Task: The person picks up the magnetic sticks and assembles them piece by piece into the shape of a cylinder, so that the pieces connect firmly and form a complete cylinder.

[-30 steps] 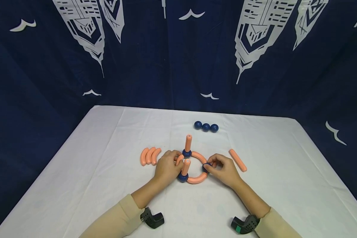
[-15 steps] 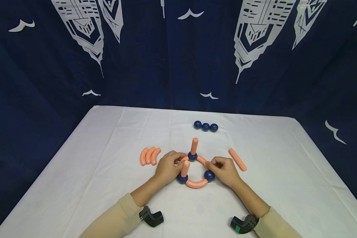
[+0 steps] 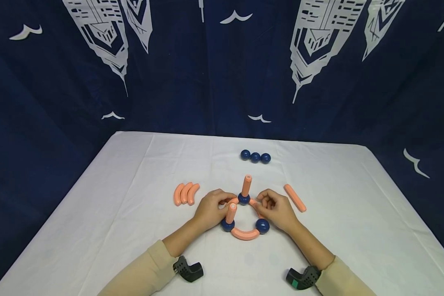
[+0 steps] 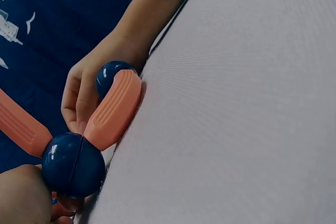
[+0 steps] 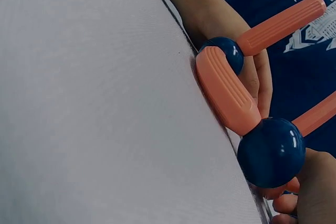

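The ring [image 3: 245, 218] is sitting nearer the person than before; both hands are pinching its far arcs, left hand [image 3: 209, 209] and right hand [image 3: 277, 210] flanking the far ball [image 3: 243, 199].

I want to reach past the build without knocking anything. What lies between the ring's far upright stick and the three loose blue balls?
Only bare white tablecloth lies between the upright stick and the three blue balls, shown in the head view.

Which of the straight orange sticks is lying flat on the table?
The straight stick right of the right hand lies flat, alone; the other two stand upright in blue balls.
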The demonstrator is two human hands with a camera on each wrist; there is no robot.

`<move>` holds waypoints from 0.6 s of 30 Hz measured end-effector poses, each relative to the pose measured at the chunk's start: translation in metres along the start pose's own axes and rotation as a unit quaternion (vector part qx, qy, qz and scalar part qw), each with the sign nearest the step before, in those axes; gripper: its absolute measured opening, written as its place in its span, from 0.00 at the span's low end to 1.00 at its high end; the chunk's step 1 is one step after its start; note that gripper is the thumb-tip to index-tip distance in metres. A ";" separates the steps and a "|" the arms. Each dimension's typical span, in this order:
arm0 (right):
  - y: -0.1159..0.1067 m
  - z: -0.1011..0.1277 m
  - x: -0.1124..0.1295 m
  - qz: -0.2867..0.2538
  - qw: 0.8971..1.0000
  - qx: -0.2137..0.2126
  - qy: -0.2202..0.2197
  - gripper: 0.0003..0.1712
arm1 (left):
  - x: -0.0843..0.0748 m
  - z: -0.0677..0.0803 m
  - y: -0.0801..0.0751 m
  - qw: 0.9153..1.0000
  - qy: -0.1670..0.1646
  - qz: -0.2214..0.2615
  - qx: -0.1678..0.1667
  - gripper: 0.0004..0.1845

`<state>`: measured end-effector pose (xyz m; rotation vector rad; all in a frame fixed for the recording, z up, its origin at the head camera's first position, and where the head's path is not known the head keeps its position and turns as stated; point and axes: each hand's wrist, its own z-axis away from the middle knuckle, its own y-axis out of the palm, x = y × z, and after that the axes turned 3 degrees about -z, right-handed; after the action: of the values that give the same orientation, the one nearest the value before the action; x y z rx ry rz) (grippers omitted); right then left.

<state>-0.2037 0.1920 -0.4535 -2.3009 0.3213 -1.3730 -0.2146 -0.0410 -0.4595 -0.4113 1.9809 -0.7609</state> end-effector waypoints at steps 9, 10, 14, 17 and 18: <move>-0.001 0.000 -0.012 0.040 0.999 0.005 -0.002 0.07 | -0.002 0.000 0.002 1.000 -0.014 -0.001 -0.003 0.11; -0.001 0.000 -0.013 0.050 0.999 -0.001 -0.003 0.07 | -0.002 0.000 0.002 1.000 -0.019 0.000 -0.005 0.11; -0.002 -0.001 -0.013 0.083 0.996 -0.023 0.002 0.06 | -0.003 0.001 0.002 0.999 -0.029 0.006 -0.020 0.09; -0.002 -0.001 -0.011 0.096 0.995 -0.036 0.018 0.07 | -0.002 0.002 0.003 0.999 -0.029 0.015 -0.042 0.07; -0.002 -0.001 -0.010 0.099 0.994 -0.040 0.027 0.07 | -0.002 0.001 0.003 0.998 -0.029 0.019 -0.051 0.07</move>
<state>-0.2098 0.1981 -0.4600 -2.2284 0.6152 -1.3450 -0.2124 -0.0382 -0.4610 -0.4498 1.9721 -0.6184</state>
